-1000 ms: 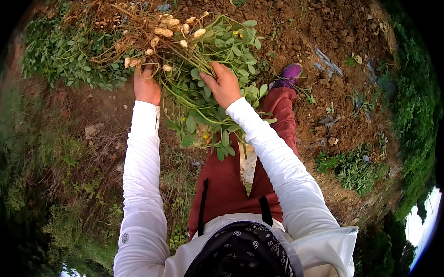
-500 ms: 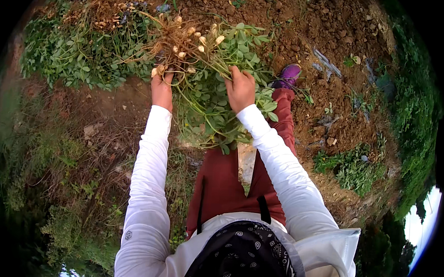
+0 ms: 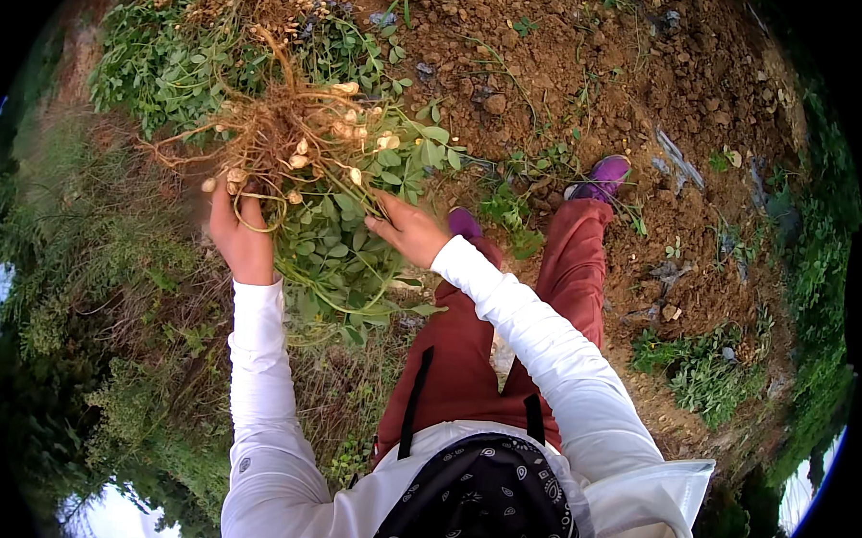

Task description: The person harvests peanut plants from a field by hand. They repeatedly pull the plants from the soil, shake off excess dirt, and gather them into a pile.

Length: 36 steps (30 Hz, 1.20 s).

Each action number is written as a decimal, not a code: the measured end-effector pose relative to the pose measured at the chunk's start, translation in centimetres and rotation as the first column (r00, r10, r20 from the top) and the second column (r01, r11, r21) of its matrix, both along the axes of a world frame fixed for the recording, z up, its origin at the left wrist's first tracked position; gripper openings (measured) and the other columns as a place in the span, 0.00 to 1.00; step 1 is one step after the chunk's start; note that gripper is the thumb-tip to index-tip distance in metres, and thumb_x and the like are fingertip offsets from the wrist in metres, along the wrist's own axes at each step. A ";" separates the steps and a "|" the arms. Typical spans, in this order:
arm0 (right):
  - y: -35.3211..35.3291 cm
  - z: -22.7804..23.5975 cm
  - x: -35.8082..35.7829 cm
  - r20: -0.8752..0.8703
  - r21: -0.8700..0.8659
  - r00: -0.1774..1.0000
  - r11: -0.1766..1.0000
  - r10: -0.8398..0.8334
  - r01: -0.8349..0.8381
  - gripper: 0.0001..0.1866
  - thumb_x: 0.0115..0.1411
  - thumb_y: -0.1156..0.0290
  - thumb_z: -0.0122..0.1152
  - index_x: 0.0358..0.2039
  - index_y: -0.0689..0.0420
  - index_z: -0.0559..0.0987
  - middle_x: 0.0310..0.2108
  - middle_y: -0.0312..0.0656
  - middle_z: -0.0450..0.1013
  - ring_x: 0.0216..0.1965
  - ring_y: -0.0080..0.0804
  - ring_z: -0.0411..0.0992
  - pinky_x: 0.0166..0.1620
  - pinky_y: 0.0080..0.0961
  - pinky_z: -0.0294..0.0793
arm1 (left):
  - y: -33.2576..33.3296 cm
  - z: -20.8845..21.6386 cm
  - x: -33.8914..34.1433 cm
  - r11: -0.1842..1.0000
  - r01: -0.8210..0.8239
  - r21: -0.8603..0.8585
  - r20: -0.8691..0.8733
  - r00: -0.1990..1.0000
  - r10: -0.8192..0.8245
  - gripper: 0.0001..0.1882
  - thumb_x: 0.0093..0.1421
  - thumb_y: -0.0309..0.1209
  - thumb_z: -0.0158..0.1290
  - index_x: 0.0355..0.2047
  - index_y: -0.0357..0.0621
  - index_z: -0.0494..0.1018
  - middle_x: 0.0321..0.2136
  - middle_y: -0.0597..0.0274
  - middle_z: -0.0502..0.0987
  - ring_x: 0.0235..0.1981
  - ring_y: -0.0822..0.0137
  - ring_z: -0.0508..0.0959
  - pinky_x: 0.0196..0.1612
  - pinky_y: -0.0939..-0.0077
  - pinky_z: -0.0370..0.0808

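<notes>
A pulled-up peanut plant point(image 3: 341, 241) hangs between my hands, its tangled brown roots point(image 3: 278, 128) turned up and away from me, its green leaves hanging below. Several pale peanut pods point(image 3: 299, 155) cling among the roots. My left hand point(image 3: 243, 242) is closed at the left edge of the root mass, next to a pod and a curved stem; its fingertips are partly hidden. On the right, my right hand point(image 3: 409, 231) grips the stems just below the roots, thumb on top.
A heap of peanut plants point(image 3: 156, 60) with leaves, roots and pods lies at the far left. Loose brown soil point(image 3: 555, 72) with plastic scraps point(image 3: 679, 160) spreads ahead and right. Another leafy bunch point(image 3: 710, 377) lies at right. Dry weeds point(image 3: 115, 246) cover the left; my purple shoes point(image 3: 603, 177) stand on the soil.
Both hands have moved left and slightly nearer with the plant, swinging it clear of my legs. My other shoe has come into view.
</notes>
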State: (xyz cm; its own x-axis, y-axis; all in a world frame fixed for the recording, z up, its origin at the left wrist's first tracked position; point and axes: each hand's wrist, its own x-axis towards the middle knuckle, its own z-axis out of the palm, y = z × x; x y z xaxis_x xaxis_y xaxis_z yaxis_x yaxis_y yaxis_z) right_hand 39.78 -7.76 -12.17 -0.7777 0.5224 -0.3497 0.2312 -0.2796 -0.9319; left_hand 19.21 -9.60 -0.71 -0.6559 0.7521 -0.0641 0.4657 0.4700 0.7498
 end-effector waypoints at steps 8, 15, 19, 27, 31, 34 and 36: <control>4.6 -5.6 -8.3 0.473 0.184 0.869 0.981 -0.143 0.061 0.35 0.59 0.51 0.52 0.64 0.42 0.53 0.65 0.44 0.50 0.66 0.44 0.44 0.65 0.51 0.40 | 10.4 -11.6 -11.3 0.530 -0.069 -0.845 -0.474 0.557 -0.683 0.44 0.53 0.53 0.55 0.65 0.74 0.42 0.66 0.61 0.44 0.67 0.53 0.44 0.63 0.41 0.43; -0.3 -10.6 4.4 0.544 0.095 0.815 0.980 -0.199 0.176 0.19 0.50 0.62 0.65 0.40 0.57 0.74 0.45 0.51 0.68 0.45 0.47 0.69 0.48 0.37 0.69 | 3.6 -19.1 1.0 0.556 0.353 -0.752 -0.047 0.814 -0.580 0.28 0.57 0.44 0.54 0.58 0.63 0.63 0.59 0.61 0.62 0.59 0.58 0.62 0.65 0.48 0.45; -0.6 -8.2 7.6 0.557 -0.011 0.745 0.894 -0.367 0.449 0.12 0.49 0.65 0.66 0.25 0.61 0.76 0.23 0.42 0.75 0.27 0.35 0.74 0.34 0.29 0.73 | -1.8 -20.0 3.7 0.738 0.346 -0.579 0.055 0.920 -0.388 0.22 0.56 0.34 0.56 0.52 0.53 0.70 0.54 0.56 0.67 0.53 0.54 0.69 0.55 0.61 0.65; 2.2 -4.6 10.7 0.276 -0.073 0.756 0.771 -0.594 0.633 0.12 0.51 0.68 0.66 0.30 0.63 0.79 0.25 0.39 0.77 0.25 0.22 0.72 0.32 0.22 0.72 | -0.8 -13.8 10.5 0.866 0.204 -0.456 0.122 0.978 -0.166 0.15 0.54 0.25 0.55 0.44 0.48 0.75 0.27 0.63 0.76 0.30 0.66 0.75 0.39 0.70 0.71; 4.5 -0.4 14.5 0.217 -0.016 0.730 0.745 -0.648 0.667 0.10 0.52 0.68 0.64 0.30 0.63 0.79 0.26 0.39 0.77 0.26 0.22 0.72 0.33 0.22 0.71 | 0.6 -11.5 12.4 0.856 0.351 -0.380 0.166 0.936 -0.311 0.15 0.56 0.27 0.54 0.45 0.47 0.74 0.26 0.63 0.77 0.28 0.69 0.74 0.36 0.71 0.71; 7.0 4.0 18.5 0.225 0.167 0.711 0.746 -0.666 0.645 0.11 0.57 0.68 0.58 0.33 0.64 0.78 0.27 0.40 0.77 0.28 0.27 0.74 0.34 0.25 0.71 | 3.1 -7.3 14.2 0.839 0.327 -0.435 0.339 0.922 -0.184 0.14 0.60 0.29 0.51 0.46 0.41 0.73 0.26 0.63 0.78 0.29 0.72 0.75 0.37 0.73 0.71; 9.2 7.0 21.3 0.164 0.189 0.661 0.681 -0.732 0.708 0.11 0.59 0.68 0.56 0.36 0.63 0.78 0.29 0.41 0.77 0.30 0.28 0.75 0.35 0.25 0.72 | 4.5 -6.0 15.1 0.860 0.347 -0.374 0.361 0.909 -0.209 0.14 0.62 0.31 0.49 0.47 0.40 0.72 0.28 0.63 0.77 0.31 0.71 0.75 0.37 0.73 0.71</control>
